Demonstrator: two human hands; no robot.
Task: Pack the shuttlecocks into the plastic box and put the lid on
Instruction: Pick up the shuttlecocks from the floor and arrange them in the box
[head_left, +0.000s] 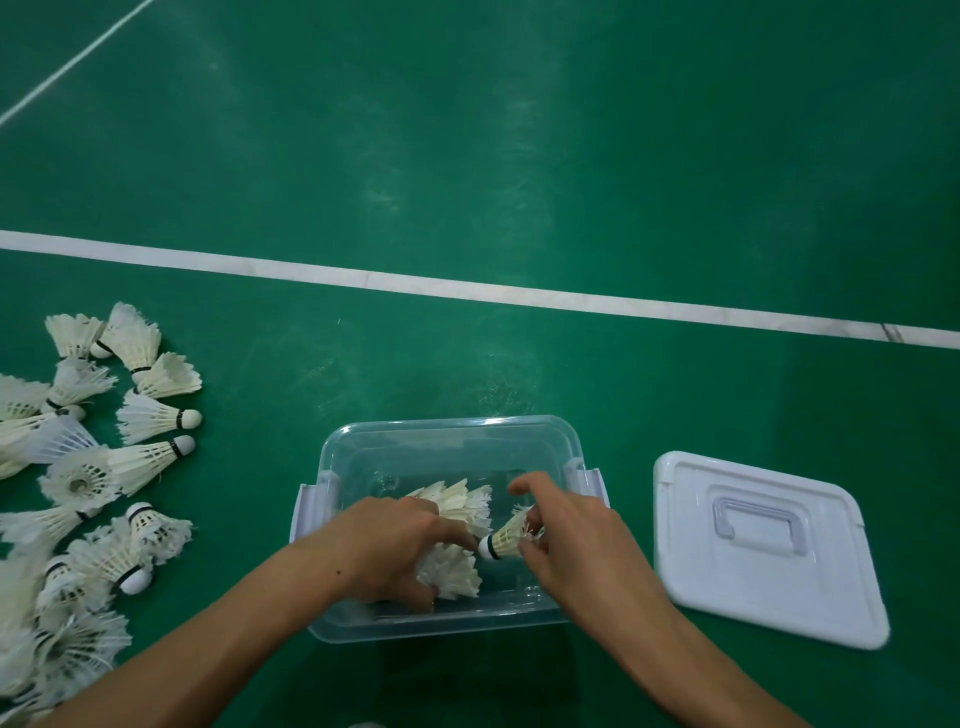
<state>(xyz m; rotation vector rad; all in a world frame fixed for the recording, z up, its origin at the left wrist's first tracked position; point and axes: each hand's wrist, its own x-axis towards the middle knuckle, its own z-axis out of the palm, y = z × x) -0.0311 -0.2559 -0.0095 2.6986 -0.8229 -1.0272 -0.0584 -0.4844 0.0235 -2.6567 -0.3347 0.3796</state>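
both hands (387, 540) (566, 540) grip shuttlecocks (506, 540) inside clear box (452, 428) (lid (769, 545) off, beside).

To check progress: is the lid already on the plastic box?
No, the lid lies flat on the green floor, right of the open plastic box.

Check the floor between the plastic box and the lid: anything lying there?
Nothing. In the head view, only bare green floor separates the plastic box from the lid to its right. The loose shuttlecocks all lie on the box's left side.
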